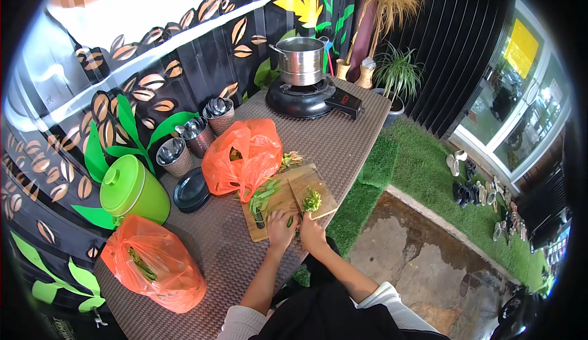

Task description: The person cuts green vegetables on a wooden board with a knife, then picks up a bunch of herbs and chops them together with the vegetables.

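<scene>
A wooden cutting board [278, 204] lies on the brown mat-covered table. Long green stalks [262, 195] rest across it, and a small heap of chopped greens [312, 200] sits at its right side. My left hand [280, 230] presses down on the near end of the stalks. My right hand [312, 234] grips a knife [296, 198], whose blade points away from me across the board, between the stalks and the chopped heap.
An orange plastic bag [243, 156] stands behind the board, another orange bag [153, 263] with greens at near left. A green lidded container [130, 189], black lids [192, 190], three cutlery holders [195, 135], and a steel pot [301, 60] on a stove line the wall. The table edge drops to grass at right.
</scene>
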A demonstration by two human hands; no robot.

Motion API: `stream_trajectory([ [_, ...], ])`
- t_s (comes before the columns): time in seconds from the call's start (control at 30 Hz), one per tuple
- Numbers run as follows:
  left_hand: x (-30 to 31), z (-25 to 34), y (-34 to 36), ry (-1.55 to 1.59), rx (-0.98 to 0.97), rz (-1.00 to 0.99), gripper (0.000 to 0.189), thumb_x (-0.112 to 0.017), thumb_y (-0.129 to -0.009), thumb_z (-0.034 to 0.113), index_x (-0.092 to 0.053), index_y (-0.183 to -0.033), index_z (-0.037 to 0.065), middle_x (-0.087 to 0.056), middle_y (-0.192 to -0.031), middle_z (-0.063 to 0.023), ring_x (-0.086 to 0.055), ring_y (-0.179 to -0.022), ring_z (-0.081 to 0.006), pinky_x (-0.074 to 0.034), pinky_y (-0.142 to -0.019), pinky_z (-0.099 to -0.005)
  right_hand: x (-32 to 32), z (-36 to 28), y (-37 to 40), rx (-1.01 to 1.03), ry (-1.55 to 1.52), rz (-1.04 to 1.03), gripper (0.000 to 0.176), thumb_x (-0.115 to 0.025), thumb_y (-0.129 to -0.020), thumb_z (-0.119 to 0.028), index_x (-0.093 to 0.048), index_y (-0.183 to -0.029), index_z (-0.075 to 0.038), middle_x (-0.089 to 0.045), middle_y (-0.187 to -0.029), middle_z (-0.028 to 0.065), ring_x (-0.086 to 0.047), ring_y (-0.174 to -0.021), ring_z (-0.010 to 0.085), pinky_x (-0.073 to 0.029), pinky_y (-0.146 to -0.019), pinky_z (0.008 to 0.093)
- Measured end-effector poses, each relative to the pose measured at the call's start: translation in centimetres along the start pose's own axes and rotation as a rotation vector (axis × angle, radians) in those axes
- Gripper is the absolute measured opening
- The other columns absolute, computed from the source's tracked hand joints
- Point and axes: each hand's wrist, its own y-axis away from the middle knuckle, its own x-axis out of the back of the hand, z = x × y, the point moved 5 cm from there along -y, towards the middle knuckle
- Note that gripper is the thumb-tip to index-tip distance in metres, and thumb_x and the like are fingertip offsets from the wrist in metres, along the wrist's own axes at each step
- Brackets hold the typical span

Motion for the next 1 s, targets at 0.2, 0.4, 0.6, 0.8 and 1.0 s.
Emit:
stream_trajectory([
  [0.2, 0.1, 0.2, 0.0, 0.007, -0.028, 0.029, 0.011, -0.065, -0.078, 0.02, -0.07, -0.084, 0.012, -0.062, -0.084, -0.0027, -0.055, -0.085, -0.0236, -0.041, -0.078, -0.0358, 0.4, 0.6, -1.2, 0.041, 0.037, -0.005, 0.026, -0.048, -0.089, -0.015, -0.038, -0.106, 0.002, -0.063, -0.087, 0.0309, -0.063, -0.085, 0.0449, -0.052, -0.072, 0.0511],
  [0.4, 0.0, 0.0, 0.0, 0.016, -0.012, 0.019, 0.009, -0.066, -0.078, 0.018, -0.069, -0.083, 0.011, -0.062, -0.084, -0.0025, -0.056, -0.086, -0.0234, -0.041, -0.077, -0.0358, -0.2, -0.1, 0.0, -0.018, 0.015, -0.032, 0.026, -0.045, -0.092, -0.02, -0.038, -0.104, 0.003, -0.061, -0.089, 0.0327, -0.061, -0.088, 0.0473, -0.05, -0.075, 0.0532],
  [0.6, -0.2, -0.4, 0.0, 0.03, 0.031, 0.002, 0.008, -0.066, -0.077, 0.017, -0.068, -0.082, 0.01, -0.064, -0.085, -0.0025, -0.056, -0.087, -0.0229, -0.04, -0.077, -0.0351, 0.4, -0.1, -0.8, 0.027, -0.009, -0.027, 0.027, -0.048, -0.089, -0.015, -0.038, -0.106, 0.003, -0.063, -0.088, 0.0297, -0.064, -0.087, 0.0441, -0.052, -0.074, 0.0498],
  [0.8, 0.0, -0.4, -0.2, 0.08, 0.084, -0.006, 0.008, -0.068, -0.076, 0.014, -0.066, -0.083, 0.01, -0.064, -0.081, -0.0015, -0.057, -0.083, -0.0221, -0.041, -0.076, -0.034, -0.8, 0.0, -1.2, 0.014, -0.019, 0.015, 0.027, -0.046, -0.092, -0.019, -0.037, -0.105, 0.003, -0.062, -0.086, 0.0317, -0.062, -0.086, 0.0462, -0.05, -0.072, 0.0537],
  [1.0, 0.0, -1.1, -0.1, 0.141, 0.178, -0.026, 0.015, -0.07, -0.074, 0.014, -0.064, -0.087, 0.01, -0.062, -0.077, 0.0003, -0.057, -0.075, -0.0195, -0.041, -0.074, -0.0338, -0.3, -0.2, -0.1, 0.028, 0.01, -0.016, 0.027, -0.044, -0.093, -0.022, -0.037, -0.106, 0.001, -0.063, -0.085, 0.0305, -0.062, -0.085, 0.0465, -0.051, -0.072, 0.0532],
])
